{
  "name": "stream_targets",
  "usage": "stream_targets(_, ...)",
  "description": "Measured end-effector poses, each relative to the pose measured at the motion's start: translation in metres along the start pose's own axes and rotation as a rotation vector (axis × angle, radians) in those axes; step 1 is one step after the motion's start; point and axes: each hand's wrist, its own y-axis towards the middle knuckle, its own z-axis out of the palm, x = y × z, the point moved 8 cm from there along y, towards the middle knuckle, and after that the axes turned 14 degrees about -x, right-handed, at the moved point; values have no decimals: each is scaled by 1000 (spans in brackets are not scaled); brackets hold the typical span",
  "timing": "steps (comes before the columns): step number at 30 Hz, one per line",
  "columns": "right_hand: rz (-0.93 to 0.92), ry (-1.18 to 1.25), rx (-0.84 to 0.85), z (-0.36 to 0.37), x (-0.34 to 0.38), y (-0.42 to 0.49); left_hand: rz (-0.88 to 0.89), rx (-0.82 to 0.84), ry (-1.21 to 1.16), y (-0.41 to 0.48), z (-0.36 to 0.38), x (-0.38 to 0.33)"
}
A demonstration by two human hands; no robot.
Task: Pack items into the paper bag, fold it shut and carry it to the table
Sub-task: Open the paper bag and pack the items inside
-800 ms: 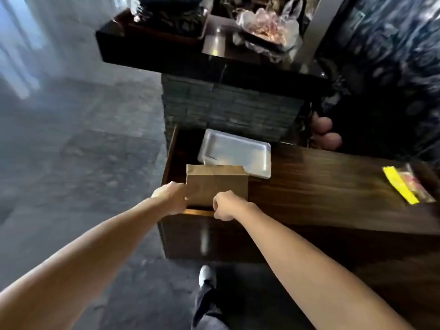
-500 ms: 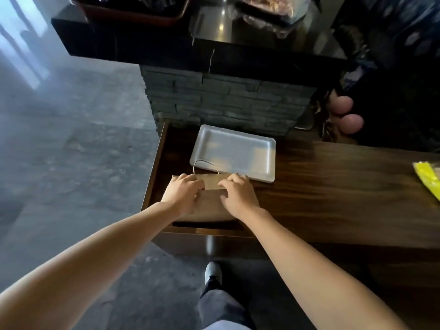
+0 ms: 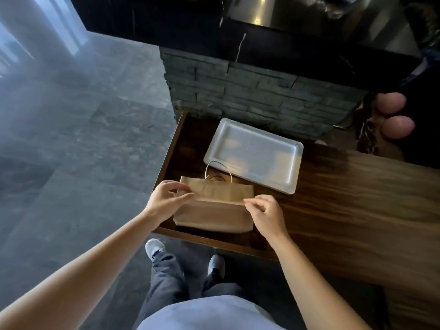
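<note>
The paper bag (image 3: 214,208) sat folded over at the table's (image 3: 345,198) near corner, by a white tray (image 3: 252,153). Left hand (image 3: 164,201) and right hand (image 3: 266,213) fingers pinched the crease ends; looked light and floppy, so I'd probably grab the handle (image 3: 217,169)

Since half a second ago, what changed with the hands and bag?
Both hands moved outward off the flap: left hand and right hand now pinch the fold's ends on the paper bag. Bag, tray and counter kept their places.
</note>
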Motion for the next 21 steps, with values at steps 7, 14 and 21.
stream_targets(7,365,286,-93,-6,-12,-1,-98,-79,-163,-5,-7,0)
stream_targets(14,-32,310,-262,-53,29,-6,843,-312,139,-44,-44,-73)
stream_targets(21,-336,173,-125,-60,77,-22,1118,-230,629,-80,-6,-94)
